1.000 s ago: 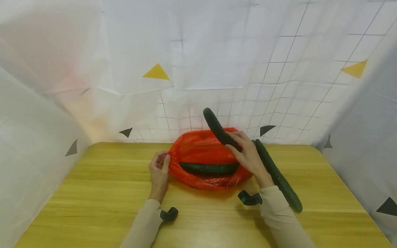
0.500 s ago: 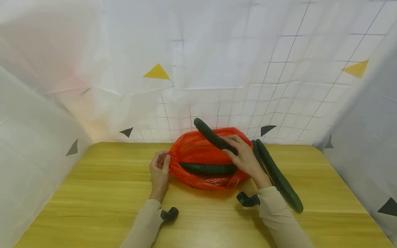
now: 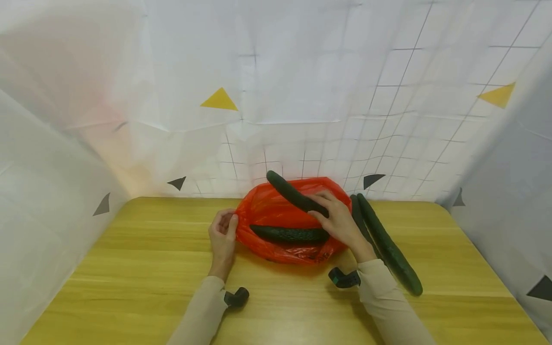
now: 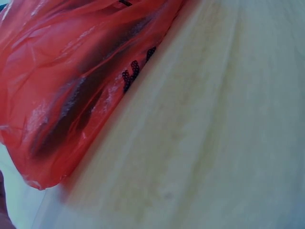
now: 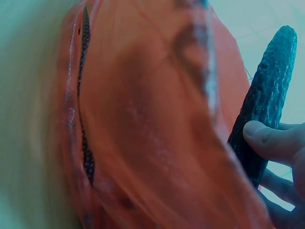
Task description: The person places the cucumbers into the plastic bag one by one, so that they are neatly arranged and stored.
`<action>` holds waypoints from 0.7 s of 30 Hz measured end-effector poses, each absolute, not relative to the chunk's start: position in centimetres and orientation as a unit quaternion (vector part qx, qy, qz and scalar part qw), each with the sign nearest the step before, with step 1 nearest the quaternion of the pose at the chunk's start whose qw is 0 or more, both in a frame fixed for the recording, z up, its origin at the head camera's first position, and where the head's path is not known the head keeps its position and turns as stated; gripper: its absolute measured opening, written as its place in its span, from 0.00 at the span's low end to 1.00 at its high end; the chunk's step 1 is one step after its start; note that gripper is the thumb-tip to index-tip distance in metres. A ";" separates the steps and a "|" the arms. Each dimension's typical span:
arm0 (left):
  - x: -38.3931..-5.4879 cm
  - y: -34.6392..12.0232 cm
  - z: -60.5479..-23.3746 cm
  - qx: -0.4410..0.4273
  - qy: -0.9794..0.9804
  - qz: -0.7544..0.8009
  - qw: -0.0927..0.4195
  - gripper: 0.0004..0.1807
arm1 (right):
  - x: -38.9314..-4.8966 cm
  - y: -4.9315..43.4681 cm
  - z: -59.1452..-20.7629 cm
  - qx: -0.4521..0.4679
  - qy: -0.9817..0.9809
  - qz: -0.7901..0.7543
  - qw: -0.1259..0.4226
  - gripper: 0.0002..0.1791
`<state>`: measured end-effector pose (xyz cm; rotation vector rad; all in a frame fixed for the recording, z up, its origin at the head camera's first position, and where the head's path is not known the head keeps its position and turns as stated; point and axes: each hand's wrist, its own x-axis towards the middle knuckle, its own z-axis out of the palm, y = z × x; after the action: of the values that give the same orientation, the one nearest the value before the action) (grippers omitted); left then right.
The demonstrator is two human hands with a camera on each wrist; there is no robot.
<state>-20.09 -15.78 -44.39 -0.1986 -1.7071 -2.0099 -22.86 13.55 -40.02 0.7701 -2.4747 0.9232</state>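
Observation:
A red plastic bag [image 3: 276,210] lies with its mouth open at the back middle of the table, one cucumber [image 3: 290,235] inside it. At its left edge, my left hand [image 3: 223,235] pinches the rim between thumb and fingers. My right hand [image 3: 338,220] grips a second cucumber [image 3: 290,192] near its lower right end and holds it slanted over the bag's mouth. In the right wrist view, the thumb lies across this bumpy dark green cucumber [image 5: 268,86], beside the bag's wall [image 5: 143,119]. The left wrist view shows the bag's side [image 4: 71,95] with a dark shape within.
Two more cucumbers lie side by side right of the bag, a long one [image 3: 390,249] and another [image 3: 361,218] partly hidden by the right arm. The wooden table [image 3: 142,258] meets white sheets [image 3: 284,96] at the back and sides.
My right hand has brought its cucumber down and left over the bag, and the cucumber now lies flatter. More of the cucumber beside the bag shows. My left hand stays at the rim.

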 end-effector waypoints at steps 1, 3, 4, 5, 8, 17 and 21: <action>-20.1 -15.8 -44.4 -0.073 -0.627 -0.736 0.246 0.13 | -22.9 13.5 -40.1 0.273 -0.884 0.327 0.192 0.23; -20.1 -15.8 -44.4 -0.072 -0.629 -0.734 0.244 0.13 | -22.9 13.5 -40.2 0.271 -0.887 0.325 0.184 0.23; -20.1 -15.8 -44.4 -0.071 -0.630 -0.734 0.243 0.13 | -22.9 13.5 -40.2 0.270 -0.889 0.324 0.179 0.23; -20.1 -15.8 -44.4 -0.071 -0.630 -0.734 0.243 0.13 | -22.9 13.5 -40.3 0.269 -0.890 0.323 0.176 0.23; -20.1 -15.8 -44.4 -0.070 -0.629 -0.736 0.241 0.13 | -22.9 13.3 -40.4 0.266 -0.894 0.320 0.163 0.22; -20.0 -15.8 -44.4 -0.070 -0.632 -0.732 0.246 0.13 | -23.1 13.1 -40.9 0.273 -0.895 0.317 0.154 0.22; -20.0 -15.8 -44.4 -0.068 -0.632 -0.731 0.247 0.13 | -23.1 13.0 -41.0 0.277 -0.895 0.315 0.153 0.21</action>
<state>-20.03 -15.84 -44.36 -0.1857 -1.7232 -1.9943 -23.08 12.97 -41.04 0.7934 -2.5667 0.9021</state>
